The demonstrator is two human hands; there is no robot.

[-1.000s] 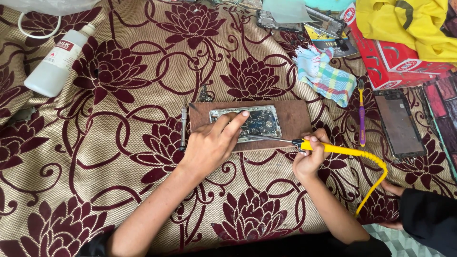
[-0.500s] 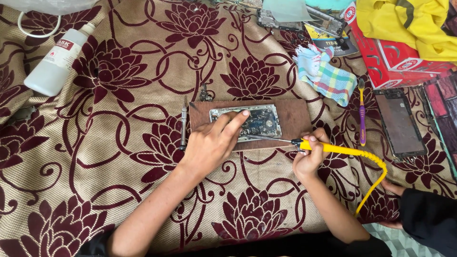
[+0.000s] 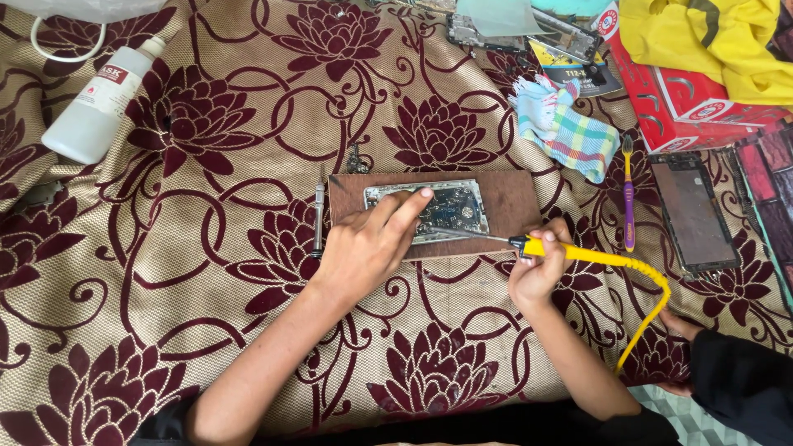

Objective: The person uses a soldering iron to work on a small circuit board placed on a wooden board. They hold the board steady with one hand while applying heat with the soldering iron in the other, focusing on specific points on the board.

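An opened phone body (image 3: 446, 208) with its circuit board showing lies on a small brown wooden board (image 3: 512, 198) on a floral cloth. My left hand (image 3: 368, 245) rests on the phone's left part, index finger stretched across its top edge. My right hand (image 3: 538, 268) grips a yellow-handled soldering iron (image 3: 578, 253), whose thin metal tip reaches to the phone's lower right edge. The iron's yellow cord curves down to the right.
A metal tweezer (image 3: 318, 216) lies left of the board. A white plastic bottle (image 3: 97, 103) is at far left. A checked cloth (image 3: 566, 125), a purple toothbrush (image 3: 628, 194), a phone screen panel (image 3: 692, 213), red boxes (image 3: 694, 99) and another person's dark sleeve (image 3: 739, 381) are at right.
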